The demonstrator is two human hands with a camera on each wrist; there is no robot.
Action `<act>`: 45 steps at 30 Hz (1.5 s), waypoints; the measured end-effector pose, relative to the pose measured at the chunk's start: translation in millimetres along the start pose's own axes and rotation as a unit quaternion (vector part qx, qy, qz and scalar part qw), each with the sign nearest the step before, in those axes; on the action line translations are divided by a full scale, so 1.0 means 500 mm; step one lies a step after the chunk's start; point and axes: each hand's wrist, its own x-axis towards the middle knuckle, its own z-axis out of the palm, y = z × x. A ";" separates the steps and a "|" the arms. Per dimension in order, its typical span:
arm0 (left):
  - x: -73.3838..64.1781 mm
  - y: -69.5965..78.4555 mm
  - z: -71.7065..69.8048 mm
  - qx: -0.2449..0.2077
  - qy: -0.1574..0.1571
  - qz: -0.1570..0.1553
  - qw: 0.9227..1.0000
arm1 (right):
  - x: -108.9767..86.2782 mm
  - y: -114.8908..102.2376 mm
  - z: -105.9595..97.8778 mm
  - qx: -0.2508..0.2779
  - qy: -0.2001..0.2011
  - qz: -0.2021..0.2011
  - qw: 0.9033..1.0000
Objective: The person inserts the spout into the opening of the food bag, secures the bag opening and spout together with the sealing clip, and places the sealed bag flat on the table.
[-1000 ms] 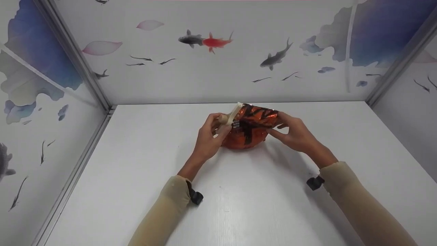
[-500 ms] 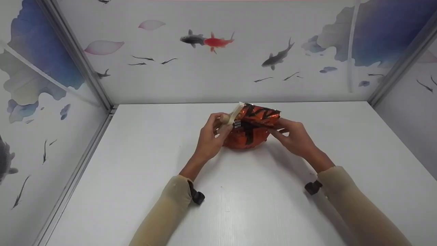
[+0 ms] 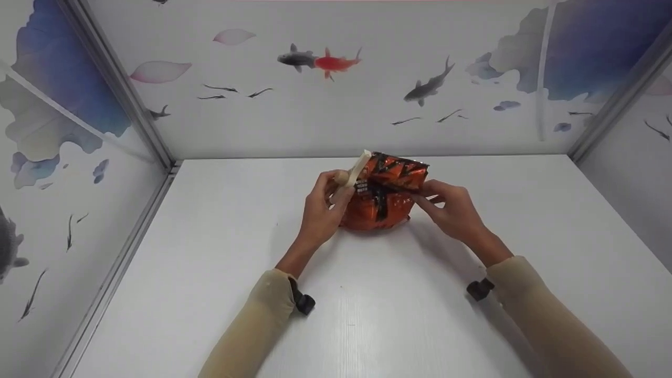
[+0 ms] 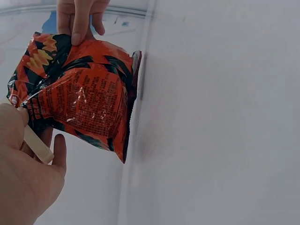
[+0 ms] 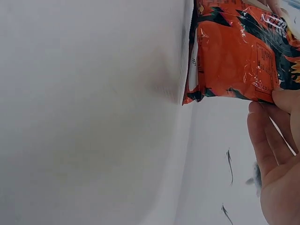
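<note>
An orange-and-black foil snack bag (image 3: 375,212) stands at the back of the white table (image 3: 346,315), its top part (image 3: 399,172) folded over toward me. My left hand (image 3: 321,207) grips a cream bag clip (image 3: 359,167) with a round knob (image 3: 341,177), at the bag's left edge. In the left wrist view the clip (image 4: 38,146) slants down past my left fingers, and printed text covers the bag's front (image 4: 89,101). My right hand (image 3: 452,207) pinches the bag's right side, thumb in front; in the right wrist view its fingertips sit behind the bag's edge (image 5: 234,61).
White panels printed with fish and petals close in the table at the back (image 3: 336,121), left and right. Metal posts (image 3: 118,84) stand at the corners. A black wrist camera (image 3: 303,303) hangs from each sleeve.
The clip and the folded bag top have risen slightly and shifted a little left. My right hand has slid slightly down along the bag's right side. Both hands keep their hold.
</note>
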 end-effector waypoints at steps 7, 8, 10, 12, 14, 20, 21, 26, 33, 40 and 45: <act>-0.004 0.008 -0.001 0.011 0.002 -0.009 1.000 | -0.005 -0.005 0.001 0.004 0.014 0.000 1.000; -0.005 0.009 -0.001 0.012 0.002 -0.009 1.000 | -0.006 -0.006 0.001 0.007 0.015 0.001 1.000; -0.007 0.012 -0.003 0.015 0.002 -0.012 1.000 | -0.009 -0.008 0.002 0.018 0.015 0.004 1.000; -0.009 0.015 -0.004 0.015 0.002 -0.017 1.000 | -0.011 -0.011 0.003 0.032 0.014 0.009 0.999; -0.012 0.017 -0.006 0.012 0.000 -0.024 1.000 | -0.014 -0.012 0.004 0.042 0.015 0.011 0.999; -0.017 0.019 -0.008 -0.003 0.000 -0.048 0.999 | -0.017 -0.016 0.005 0.055 0.013 0.012 0.998; -0.018 0.019 -0.008 -0.005 0.001 -0.052 0.999 | -0.017 -0.017 0.005 0.056 0.011 0.013 0.998; -0.023 0.019 -0.010 -0.014 0.001 -0.073 0.997 | -0.018 -0.019 0.007 0.060 0.006 0.019 0.998; -0.029 0.013 -0.010 -0.003 0.005 -0.109 0.994 | -0.021 -0.021 0.015 0.081 -0.004 0.038 0.996; -0.036 0.011 -0.014 -0.002 0.004 -0.137 0.991 | -0.024 -0.016 0.024 0.094 -0.020 0.052 0.994; -0.040 0.008 -0.017 0.008 0.002 -0.161 0.987 | -0.026 -0.012 0.030 0.095 -0.029 0.064 0.993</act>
